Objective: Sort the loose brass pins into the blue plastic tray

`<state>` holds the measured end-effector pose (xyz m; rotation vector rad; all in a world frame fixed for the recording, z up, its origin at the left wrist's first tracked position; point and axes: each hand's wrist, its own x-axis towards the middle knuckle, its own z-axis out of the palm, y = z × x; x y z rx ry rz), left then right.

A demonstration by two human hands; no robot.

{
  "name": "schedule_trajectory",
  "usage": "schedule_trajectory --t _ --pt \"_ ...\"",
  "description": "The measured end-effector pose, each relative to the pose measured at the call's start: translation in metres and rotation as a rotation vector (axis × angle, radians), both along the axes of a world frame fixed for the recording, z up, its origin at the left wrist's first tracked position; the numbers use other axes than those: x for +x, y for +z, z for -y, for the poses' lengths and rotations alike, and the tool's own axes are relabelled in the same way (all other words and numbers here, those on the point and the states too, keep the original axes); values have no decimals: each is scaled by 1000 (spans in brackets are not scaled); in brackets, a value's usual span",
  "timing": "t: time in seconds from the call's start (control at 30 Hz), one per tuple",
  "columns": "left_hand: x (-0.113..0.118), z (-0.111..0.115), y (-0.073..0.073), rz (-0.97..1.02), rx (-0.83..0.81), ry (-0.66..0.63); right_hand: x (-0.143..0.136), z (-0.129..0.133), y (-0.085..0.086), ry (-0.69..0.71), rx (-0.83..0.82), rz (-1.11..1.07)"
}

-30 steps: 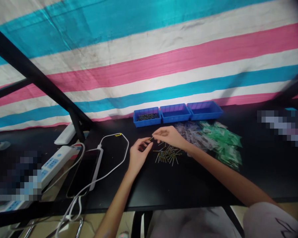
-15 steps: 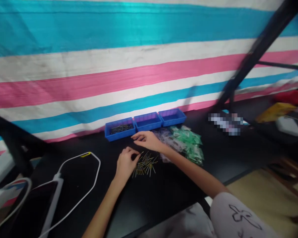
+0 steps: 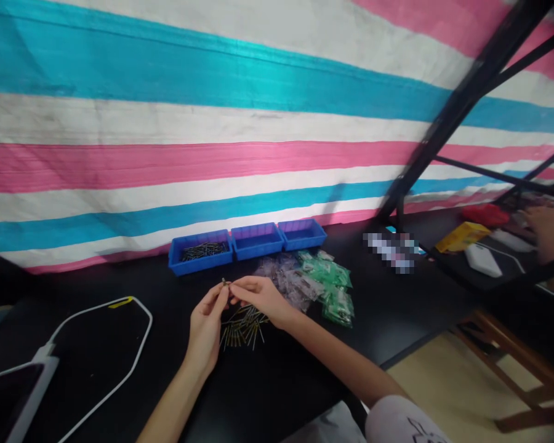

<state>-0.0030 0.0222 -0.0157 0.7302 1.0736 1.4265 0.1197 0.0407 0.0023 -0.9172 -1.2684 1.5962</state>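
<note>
Both hands meet over the black worktop [image 3: 397, 307], fingertips drawn together on one small pin [image 3: 224, 282] that pokes up between them. The left hand [image 3: 206, 326] comes up from below with its thumb and forefinger pinched on the pin's lower part, and the right hand [image 3: 257, 295] reaches in from the right, its fingers closed on the same piece; how much of the grip each hand carries is too small to make out. Just beneath the hands a loose pile of thin metal pins [image 3: 240, 326] lies scattered on the worktop. To the right of it sits a heap of small clear and green plastic bags [image 3: 321, 286]. Behind, against the striped pink, white and teal cloth [image 3: 212, 123], three blue trays [image 3: 248, 241] stand side by side; the left tray [image 3: 200, 252] holds dark pins, and what the other two hold cannot be seen. A white cable [image 3: 120, 344] loops across the worktop at the left. At the far right, another person's hand [image 3: 542, 224] rests at a neighbouring table beside a yellow box [image 3: 461, 235] and a white block [image 3: 482, 261].
</note>
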Motion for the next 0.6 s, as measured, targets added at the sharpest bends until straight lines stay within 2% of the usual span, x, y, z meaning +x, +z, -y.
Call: schedule_trajectory --t 0.33,0.6 --pt "-5 10 2 -96 64 67 -3 1 -4 104 -148 -64" --pt "-12 16 8 -136 117 152 -12 1 7 97 -8 145"
